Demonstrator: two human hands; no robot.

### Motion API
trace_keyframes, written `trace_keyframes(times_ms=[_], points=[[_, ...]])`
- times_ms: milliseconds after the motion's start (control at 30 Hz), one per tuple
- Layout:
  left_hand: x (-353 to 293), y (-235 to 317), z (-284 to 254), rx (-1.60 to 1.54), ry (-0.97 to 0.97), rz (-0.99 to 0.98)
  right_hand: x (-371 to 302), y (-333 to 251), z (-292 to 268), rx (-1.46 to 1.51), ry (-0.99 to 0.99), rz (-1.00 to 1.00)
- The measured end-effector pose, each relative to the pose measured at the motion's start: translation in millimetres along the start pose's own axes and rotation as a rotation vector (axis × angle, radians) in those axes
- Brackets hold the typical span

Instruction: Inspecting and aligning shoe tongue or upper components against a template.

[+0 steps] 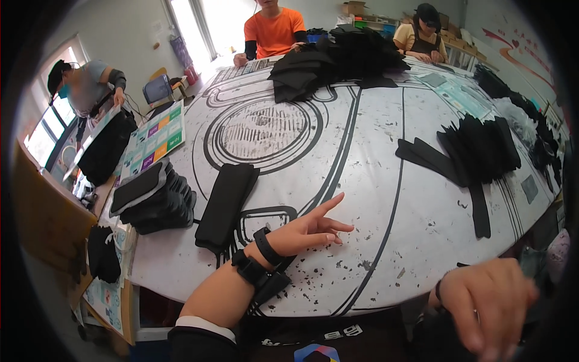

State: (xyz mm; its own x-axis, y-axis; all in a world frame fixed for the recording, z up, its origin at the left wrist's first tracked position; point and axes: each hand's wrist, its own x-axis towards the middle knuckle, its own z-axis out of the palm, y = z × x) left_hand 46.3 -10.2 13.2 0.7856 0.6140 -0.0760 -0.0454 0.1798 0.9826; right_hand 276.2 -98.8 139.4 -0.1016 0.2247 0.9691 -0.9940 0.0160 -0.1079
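Observation:
My left hand (313, 234) reaches over the white table (362, 181), fingers spread apart, with nothing in it. Its wrist carries a black watch and a second black device on a strap. Just left of that hand lies a neat stack of long, flat black fabric pieces (226, 205). Off the near right table edge hangs my right hand (488, 301), slightly blurred. Its fingers point downward and look loosely apart, and I see nothing held in them. Farther right on the tabletop is a fanned pile of similar black pieces (479, 148), some sticking out toward me.
A taller stack of black and grey pieces (154, 196) stands at the left edge. A large black heap (338, 60) covers the far side. One person in orange (274, 30) sits opposite, another (425, 36) at far right. A third person (90, 84) bends at the left.

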Motion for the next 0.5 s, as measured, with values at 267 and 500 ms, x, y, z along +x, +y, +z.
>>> trace_keyframes(times_ms=[267, 500], points=[[-4.2, -6.0, -4.3, -0.059, -0.011, 0.104, -4.7, 24.7, -28.2, -1.542, -0.583, 0.998], [9.4, 2.5, 5.2, -0.006, -0.043, 0.042, -71.3, 55.3, 57.4, 0.203, -0.508, 1.18]])
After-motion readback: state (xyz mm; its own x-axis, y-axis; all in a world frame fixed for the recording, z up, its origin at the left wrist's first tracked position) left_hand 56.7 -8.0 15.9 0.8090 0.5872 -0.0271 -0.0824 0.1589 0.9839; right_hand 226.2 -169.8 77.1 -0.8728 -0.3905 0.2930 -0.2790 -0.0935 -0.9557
